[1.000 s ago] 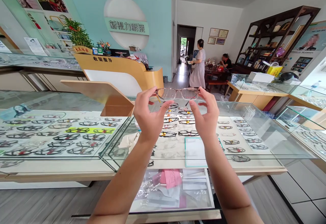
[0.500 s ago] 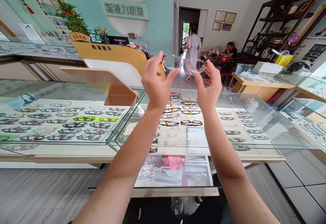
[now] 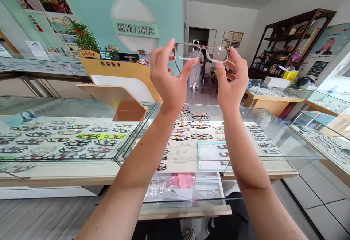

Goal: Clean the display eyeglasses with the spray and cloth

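A pair of eyeglasses (image 3: 202, 47) with thin, see-through frames is held up in front of me, above the glass counter. My left hand (image 3: 170, 73) pinches its left side between thumb and fingers, near the left lens. At the other end, my right hand (image 3: 232, 77) grips the right side in the same way. Both lenses are unobstructed in the middle, and the room behind shows through them. One temple hangs down behind my left fingers; the other is mostly hidden by my right hand.
Rows of eyeglass frames (image 3: 201, 137) lie inside the glass display counter (image 3: 273, 160) below. An open drawer (image 3: 188, 194) holds small bags and papers. A tilted wooden board (image 3: 115, 96) stands left. Beyond are a cashier desk (image 3: 120, 72) and a standing person (image 3: 194, 69).
The eyeglasses and both hands have risen slightly and moved right; the frame now appears sharper and more level. My view has tilted up, and the person behind has shifted left.
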Tool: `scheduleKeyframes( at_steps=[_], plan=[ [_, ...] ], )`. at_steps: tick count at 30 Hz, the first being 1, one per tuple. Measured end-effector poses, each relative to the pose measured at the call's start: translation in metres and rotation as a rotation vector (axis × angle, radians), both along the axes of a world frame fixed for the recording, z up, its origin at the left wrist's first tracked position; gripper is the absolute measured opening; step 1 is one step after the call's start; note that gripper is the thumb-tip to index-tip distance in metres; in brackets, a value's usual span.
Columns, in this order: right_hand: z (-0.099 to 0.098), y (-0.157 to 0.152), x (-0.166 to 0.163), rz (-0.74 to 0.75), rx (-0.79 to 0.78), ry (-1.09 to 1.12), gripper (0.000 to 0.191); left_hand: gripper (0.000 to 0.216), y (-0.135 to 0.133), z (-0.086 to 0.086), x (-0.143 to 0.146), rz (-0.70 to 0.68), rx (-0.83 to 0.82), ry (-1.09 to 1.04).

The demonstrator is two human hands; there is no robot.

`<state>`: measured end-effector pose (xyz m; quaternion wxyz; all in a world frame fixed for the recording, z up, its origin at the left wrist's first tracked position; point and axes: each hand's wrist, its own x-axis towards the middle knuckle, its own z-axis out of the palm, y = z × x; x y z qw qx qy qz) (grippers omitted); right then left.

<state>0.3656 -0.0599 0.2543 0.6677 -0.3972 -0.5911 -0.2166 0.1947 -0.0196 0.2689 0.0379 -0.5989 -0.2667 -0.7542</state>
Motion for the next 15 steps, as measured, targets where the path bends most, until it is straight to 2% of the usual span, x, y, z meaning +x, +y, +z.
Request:
scheduleKeyframes(
  at_steps=[5,8,11,13,15],
  plan=[
    [0.003,-0.014,0.002,0.02,-0.021,0.014,0.055,0.07,-0.015,0.01,-0.002,0.112,0.154,0.016],
    [-0.001,-0.027,-0.004,-0.012,0.001,0.006,0.057,0.065,-0.023,0.002,-0.001,0.058,0.175,0.013],
    [-0.019,-0.042,-0.013,0.012,-0.004,0.068,0.06,0.062,-0.026,-0.025,-0.003,-0.058,0.076,0.02],
    [-0.043,-0.05,-0.017,0.092,-0.04,0.124,0.06,0.064,-0.023,-0.056,-0.007,-0.058,-0.005,0.051],
    [-0.075,-0.052,-0.019,0.196,-0.067,0.196,0.055,0.066,-0.018,-0.093,-0.013,-0.074,-0.017,0.072]
  ],
)
